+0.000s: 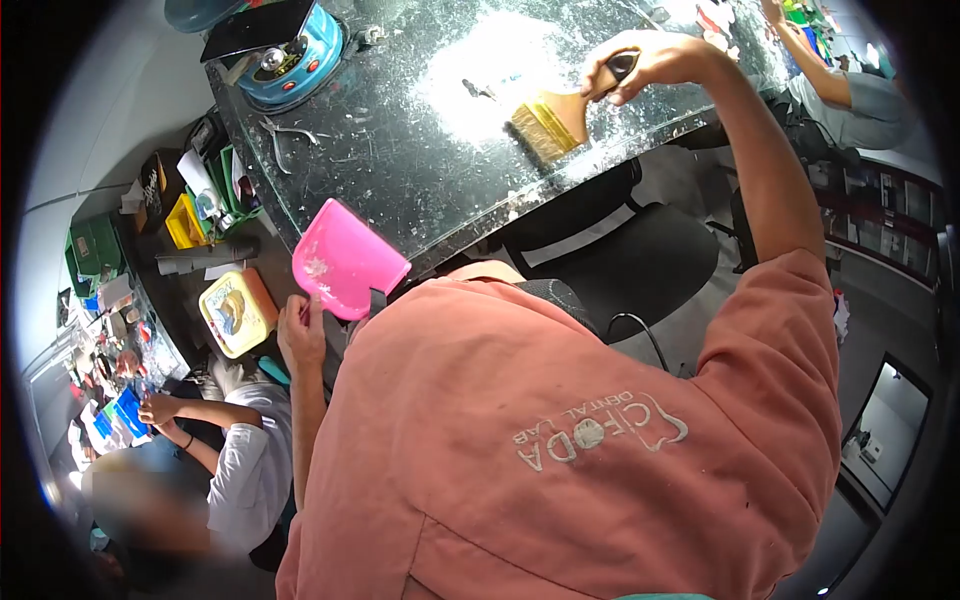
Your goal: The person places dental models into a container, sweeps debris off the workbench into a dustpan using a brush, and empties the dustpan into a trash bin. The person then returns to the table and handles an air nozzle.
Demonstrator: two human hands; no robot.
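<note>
My right hand is closed around the dark handle of a wide paint brush. Its yellowish bristles rest on the black, dusty tabletop. Low at the table's left front edge, my left hand grips a pink dustpan by its near side. Whitish debris lies in the pan, and its open edge leans toward the table. Part of the left-hand grip is hidden behind the pan.
Pliers lie near the table's left edge, below a blue round device. A black chair stands against the front. A yellow-lidded tub sits at left. One co-worker is at lower left, another at upper right.
</note>
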